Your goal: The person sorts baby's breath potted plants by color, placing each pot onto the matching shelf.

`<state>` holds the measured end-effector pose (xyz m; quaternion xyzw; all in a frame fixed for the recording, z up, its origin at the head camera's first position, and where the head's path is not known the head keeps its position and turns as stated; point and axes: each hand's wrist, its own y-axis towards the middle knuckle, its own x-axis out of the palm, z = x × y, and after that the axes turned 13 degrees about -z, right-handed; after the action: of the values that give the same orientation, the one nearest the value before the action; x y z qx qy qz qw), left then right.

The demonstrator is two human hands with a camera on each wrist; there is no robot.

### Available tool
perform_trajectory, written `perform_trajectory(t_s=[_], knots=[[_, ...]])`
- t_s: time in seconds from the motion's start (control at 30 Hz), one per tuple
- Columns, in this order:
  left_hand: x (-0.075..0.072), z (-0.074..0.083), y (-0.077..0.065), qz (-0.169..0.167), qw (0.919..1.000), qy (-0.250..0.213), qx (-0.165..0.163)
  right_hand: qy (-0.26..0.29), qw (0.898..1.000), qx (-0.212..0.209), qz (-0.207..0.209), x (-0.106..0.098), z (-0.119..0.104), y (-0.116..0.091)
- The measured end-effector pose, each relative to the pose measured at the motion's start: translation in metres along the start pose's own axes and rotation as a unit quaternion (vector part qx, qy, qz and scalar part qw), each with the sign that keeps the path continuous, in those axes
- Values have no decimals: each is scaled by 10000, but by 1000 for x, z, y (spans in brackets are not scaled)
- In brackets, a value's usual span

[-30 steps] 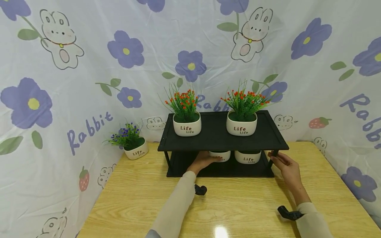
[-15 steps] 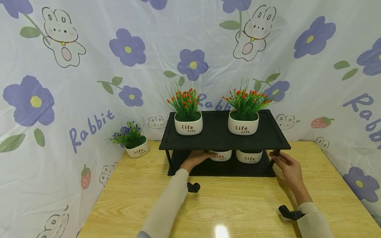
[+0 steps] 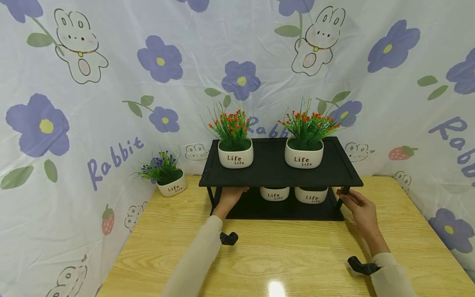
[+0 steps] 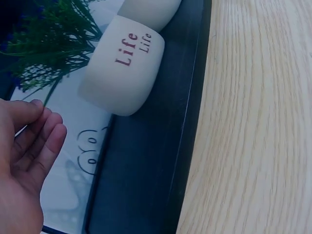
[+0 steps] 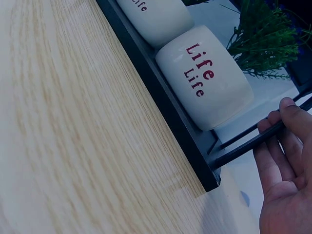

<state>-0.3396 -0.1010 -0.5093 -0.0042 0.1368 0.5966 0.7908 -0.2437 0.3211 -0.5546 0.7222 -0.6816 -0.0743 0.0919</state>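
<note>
A two-tier black shelf (image 3: pixel 263 177) stands on the wooden table. On its lower tier, two white pots sit side by side, a left pot (image 3: pixel 274 194) and a right pot (image 3: pixel 311 196). My left hand (image 3: pixel 229 199) reaches under the upper tier, left of these pots. In the left wrist view, its thumb and forefinger pinch the tip of a long green blade (image 4: pixel 50 90) from the purple-flowered plant (image 4: pixel 53 46). My right hand (image 3: pixel 361 212) holds the front right post (image 5: pixel 251 143) of the shelf between thumb and fingers.
Two white pots with red flowers, a left one (image 3: pixel 236 154) and a right one (image 3: pixel 304 154), stand on the upper tier. Another white pot (image 3: pixel 172 185) with purple flowers sits on the table (image 3: pixel 282 251) at the left. A printed curtain (image 3: pixel 208 49) hangs behind.
My left hand has moved left, away from the left pot on the lower tier, uncovering its lettering. The right hand stays on the post. The head view has shifted slightly.
</note>
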Motion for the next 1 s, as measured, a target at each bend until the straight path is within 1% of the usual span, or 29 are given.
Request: perform_trajectory(t_s=[0.03, 0.07, 0.1, 0.17, 0.23, 0.33, 0.43, 0.6, 0.77, 0.87, 1.0], knots=[[-1, 1, -2, 12, 9999, -162, 47, -15, 10000, 6, -5, 0, 0, 0], [-3, 3, -4, 23, 9998, -171, 104, -29, 10000, 13, -1, 0, 0, 0], [-4, 5, -6, 50, 9998, 136, 113, -45, 10000, 22, 6, 0, 0, 1], [-6, 7, -10, 72, 9984, 543, 135, -72, 10000, 39, 12, 0, 0, 1], [-9, 9, -15, 24, 9963, 850, 149, -88, 10000, 42, 15, 0, 0, 2], [-16, 14, -25, -123, 9937, 1100, 172, -73, 10000, 28, 20, -1, 0, 2], [-22, 16, -35, -207, 9932, 1113, 252, -71, 10000, 16, 24, -1, 1, 2], [-33, 15, -51, -207, 9938, 1010, 414, -94, 9999, 29, 25, -2, 2, 3], [-48, 16, -67, -154, 9940, 1043, 287, -206, 9997, 130, 78, -3, 3, 3], [-56, 16, -76, -23, 9935, 1116, 223, -222, 9995, 214, 79, -3, 2, 3], [-66, 14, -86, 232, 9931, 1133, 192, -281, 9991, 294, 96, -3, 1, 2]])
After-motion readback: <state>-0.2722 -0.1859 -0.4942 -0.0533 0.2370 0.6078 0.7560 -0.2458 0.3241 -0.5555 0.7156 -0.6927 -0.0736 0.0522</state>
